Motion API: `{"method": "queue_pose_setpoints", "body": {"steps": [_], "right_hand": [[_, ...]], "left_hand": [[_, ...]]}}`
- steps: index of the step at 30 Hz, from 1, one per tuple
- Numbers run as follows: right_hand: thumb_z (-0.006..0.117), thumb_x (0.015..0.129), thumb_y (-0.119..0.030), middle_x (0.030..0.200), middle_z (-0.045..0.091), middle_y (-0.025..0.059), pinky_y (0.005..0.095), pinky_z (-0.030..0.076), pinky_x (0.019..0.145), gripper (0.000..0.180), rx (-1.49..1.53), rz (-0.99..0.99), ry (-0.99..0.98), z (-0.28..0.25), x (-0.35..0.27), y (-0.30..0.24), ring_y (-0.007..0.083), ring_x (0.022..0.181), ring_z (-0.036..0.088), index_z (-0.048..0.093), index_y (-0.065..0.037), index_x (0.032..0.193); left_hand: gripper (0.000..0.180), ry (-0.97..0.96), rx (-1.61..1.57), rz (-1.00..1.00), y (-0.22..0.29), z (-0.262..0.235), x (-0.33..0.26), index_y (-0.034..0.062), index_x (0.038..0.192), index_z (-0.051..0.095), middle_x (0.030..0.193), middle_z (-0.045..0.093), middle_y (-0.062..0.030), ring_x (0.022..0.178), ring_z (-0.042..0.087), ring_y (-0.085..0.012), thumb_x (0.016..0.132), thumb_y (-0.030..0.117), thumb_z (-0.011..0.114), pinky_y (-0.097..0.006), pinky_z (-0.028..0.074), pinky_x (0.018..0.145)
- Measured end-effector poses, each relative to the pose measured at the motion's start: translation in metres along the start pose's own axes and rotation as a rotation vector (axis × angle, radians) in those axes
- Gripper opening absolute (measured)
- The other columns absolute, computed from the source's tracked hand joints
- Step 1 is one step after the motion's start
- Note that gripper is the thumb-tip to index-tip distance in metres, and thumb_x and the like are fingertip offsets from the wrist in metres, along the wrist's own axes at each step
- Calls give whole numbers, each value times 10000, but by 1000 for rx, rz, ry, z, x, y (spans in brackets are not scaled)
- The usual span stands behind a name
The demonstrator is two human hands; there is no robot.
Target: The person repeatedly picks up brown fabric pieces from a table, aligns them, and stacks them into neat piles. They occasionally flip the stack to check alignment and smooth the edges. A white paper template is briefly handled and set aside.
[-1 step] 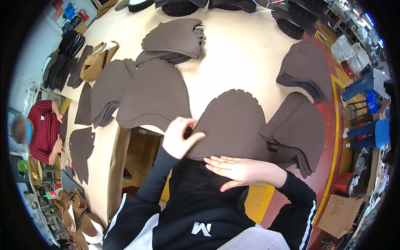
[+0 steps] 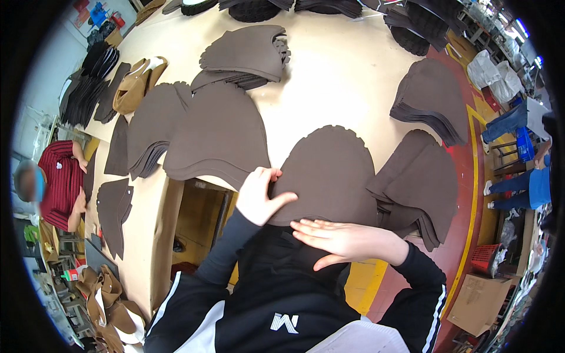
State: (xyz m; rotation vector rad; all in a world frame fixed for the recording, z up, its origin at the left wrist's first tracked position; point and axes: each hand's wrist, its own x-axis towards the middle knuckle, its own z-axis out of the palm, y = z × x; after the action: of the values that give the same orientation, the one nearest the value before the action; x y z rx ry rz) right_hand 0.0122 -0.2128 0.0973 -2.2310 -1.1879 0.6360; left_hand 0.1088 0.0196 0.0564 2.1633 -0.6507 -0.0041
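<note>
A flat dark brown cut piece (image 2: 328, 173) with a rounded, notched far edge lies in front of me at the table's near edge. How many layers lie under it is hidden. My left hand (image 2: 260, 196) is against its left side, thumb stretched over the lower left corner and the other fingers by the edge. Along its near edge my right hand (image 2: 356, 240) rests flat, fingertips pointing left, thumb apart. Just left is a large brown piece (image 2: 218, 132) with a curved near edge; close on the right sits a fanned stack of brown pieces (image 2: 421, 179).
More brown stacks stand on the pale table (image 2: 329, 70), one at the far right (image 2: 432, 94), one at the back (image 2: 244, 53). Tan pieces (image 2: 132, 91) lie at the far left. A co-worker in a striped red shirt (image 2: 60, 185) is beyond the left edge; a cardboard box (image 2: 479, 303) is right.
My left hand has shifted slightly to the right, its thumb reaching further over the brown piece. My right hand has moved a touch rightward. The stacks around stay put.
</note>
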Motion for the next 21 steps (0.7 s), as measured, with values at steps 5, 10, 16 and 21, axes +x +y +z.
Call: {"method": "queue_pose_setpoints", "body": {"steps": [5, 10, 16, 21], "right_hand": [[608, 905, -435, 1550, 327, 204, 434, 293, 1171, 770, 7, 75, 274, -56, -34, -12, 357, 1446, 305, 351, 27, 1464], [635, 811, -489, 1526, 393, 156, 451, 331, 1147, 819, -173, 346, 456, -85, -41, -22, 329, 1425, 358, 429, 1, 1434], [637, 854, -456, 1534, 375, 169, 454, 314, 1157, 796, -382, 250, 504, -88, -32, 1, 341, 1421, 354, 394, 2, 1458], [580, 927, -457, 1559, 309, 215, 456, 261, 1180, 775, -373, 391, 465, -64, 8, 69, 355, 1445, 304, 344, 48, 1465]], "left_hand": [[406, 64, 15, -100, 16, 12, 3, 54, 997, 586, 796, 537, -102, 760, 575, -279, 707, 202, 827, -361, 484, 723], [293, 97, -112, -131, 28, 1, 5, 5, 942, 650, 759, 660, -94, 656, 621, -150, 732, 108, 826, -278, 507, 657], [277, 448, 2, -87, -33, -90, 34, 7, 975, 697, 849, 700, -99, 741, 672, -181, 716, 41, 788, -297, 541, 711], [396, 676, 725, 175, -57, -133, 52, 41, 1132, 667, 1000, 687, -128, 906, 678, -272, 757, 112, 773, -343, 540, 825]]}}
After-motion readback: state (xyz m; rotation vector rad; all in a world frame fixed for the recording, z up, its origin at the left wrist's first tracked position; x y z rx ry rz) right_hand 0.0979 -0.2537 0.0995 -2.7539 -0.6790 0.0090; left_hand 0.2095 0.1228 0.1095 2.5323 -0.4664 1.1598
